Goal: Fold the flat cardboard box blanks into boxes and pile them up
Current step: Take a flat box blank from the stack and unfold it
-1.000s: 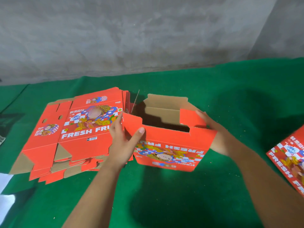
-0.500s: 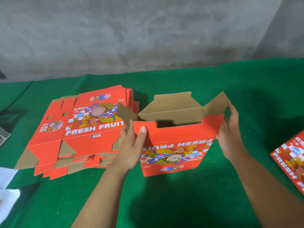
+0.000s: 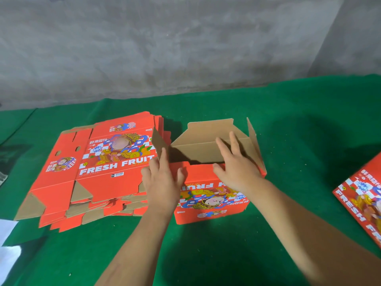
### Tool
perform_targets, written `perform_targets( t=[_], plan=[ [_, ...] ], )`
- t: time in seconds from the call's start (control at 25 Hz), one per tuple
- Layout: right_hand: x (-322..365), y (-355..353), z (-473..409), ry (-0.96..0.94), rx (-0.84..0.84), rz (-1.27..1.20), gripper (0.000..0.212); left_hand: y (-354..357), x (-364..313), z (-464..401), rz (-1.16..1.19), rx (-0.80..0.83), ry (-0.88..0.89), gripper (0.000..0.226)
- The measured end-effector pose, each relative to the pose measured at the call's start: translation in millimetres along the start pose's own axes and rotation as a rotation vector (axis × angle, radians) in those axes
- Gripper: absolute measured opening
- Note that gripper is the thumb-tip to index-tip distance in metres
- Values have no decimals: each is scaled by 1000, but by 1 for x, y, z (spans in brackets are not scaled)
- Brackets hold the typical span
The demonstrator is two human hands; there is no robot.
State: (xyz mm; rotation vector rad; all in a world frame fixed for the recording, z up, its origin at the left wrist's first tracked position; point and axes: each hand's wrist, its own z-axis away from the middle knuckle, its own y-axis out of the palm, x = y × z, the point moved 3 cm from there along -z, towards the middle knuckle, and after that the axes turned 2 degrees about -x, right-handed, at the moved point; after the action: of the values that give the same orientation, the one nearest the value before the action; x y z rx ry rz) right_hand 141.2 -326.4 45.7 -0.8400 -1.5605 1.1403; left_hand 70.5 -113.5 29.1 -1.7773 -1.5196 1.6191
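A red "FRESH FRUIT" box point(image 3: 212, 205) stands upright in the middle of the green table, its top open and brown flaps raised. My left hand point(image 3: 161, 182) rests on the box's near left corner, fingers straight and pointing up along the left flap. My right hand point(image 3: 237, 168) lies flat on the near top flap, its fingers reaching over the opening. To the left lies a stack of flat red box blanks point(image 3: 99, 168), printed side up.
A green cloth point(image 3: 206, 254) covers the table, which meets a grey concrete wall point(image 3: 185, 48) at the back. Another red printed box point(image 3: 362, 199) shows at the right edge. White paper point(image 3: 8, 240) lies at the lower left.
My right hand has moved from the box's right flap to the near top flap. My left hand has shifted slightly on the left corner. The right side flap now stands upright.
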Motion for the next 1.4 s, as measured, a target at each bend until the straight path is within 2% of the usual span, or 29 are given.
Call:
perform_targets(
  t=[0.08, 0.16, 0.2, 0.32, 0.4, 0.44, 0.52, 0.6, 0.72, 0.76, 0.8, 0.88, 0.96, 1.0, 1.04, 1.08, 1.12, 1.16, 1.2, 1.28, 1.32, 1.4],
  plan=[
    [-5, 5, -8, 56, 97, -47, 102, -2, -1, 1, -13, -24, 91, 57],
    [-7, 5, -11, 99, 154, -75, 106, -2, -3, 5, 33, -33, 256, 40],
    [-6, 5, -10, 80, 99, -40, 106, -1, -3, 6, 69, -23, 342, 35],
    [-1, 1, 8, 24, -376, 114, 109, -6, -1, 2, 170, 96, 456, 38],
    [-12, -6, 22, 141, -599, 42, 114, -4, -2, -10, -11, 240, 430, 52],
    [-19, -7, 26, 154, -624, -10, 114, -2, -5, -17, -124, 325, 376, 63],
    [-24, -7, 29, 25, -562, -86, 105, 5, -15, -33, -235, 426, 257, 73],
    [-23, -1, 33, -63, -461, -74, 89, 9, -26, -44, -320, 414, 245, 73],
    [-30, -3, 36, -128, -481, 98, 36, 13, -30, -44, -273, 330, 228, 72],
    [-35, -5, 34, -150, -469, 115, 32, 13, -29, -42, -194, 298, 196, 70],
    [-40, -8, 30, -150, -448, 86, 40, 13, -28, -40, -72, 254, 155, 64],
    [-48, -19, 18, 12, -448, -180, 52, 12, -21, -41, 225, 224, 39, 49],
    [-55, -27, 3, 251, -503, -501, 53, 11, -17, -42, 244, 334, 93, 47],
    [-58, -27, -4, 334, -432, -560, 54, 11, -16, -41, 193, 359, 148, 38],
    [-56, -25, -8, 343, -217, -553, 64, 12, -15, -40, 159, 358, 176, 31],
    [-57, -22, -11, 284, 2, -499, 82, 12, -16, -39, 117, 370, 151, 42],
    [-57, -18, -10, 225, 180, -409, 100, 13, -18, -39, 68, 397, 97, 64],
    [-56, -18, -8, 195, 262, -284, 111, 15, -20, -38, -6, 437, 42, 81],
    [-56, -18, -6, 207, 247, -159, 114, 18, -25, -37, -85, 463, 16, 88],
    [-51, -11, -3, 290, 157, 34, 106, 24, -30, -32, -165, 451, 28, 86],
    [-47, -9, -2, 305, 135, 76, 102, 24, -30, -32, -139, 432, 49, 82],
    [-50, -8, -3, 277, 128, -2, 97, 19, -23, -33, 86, 386, 23, 74]
  ],
)
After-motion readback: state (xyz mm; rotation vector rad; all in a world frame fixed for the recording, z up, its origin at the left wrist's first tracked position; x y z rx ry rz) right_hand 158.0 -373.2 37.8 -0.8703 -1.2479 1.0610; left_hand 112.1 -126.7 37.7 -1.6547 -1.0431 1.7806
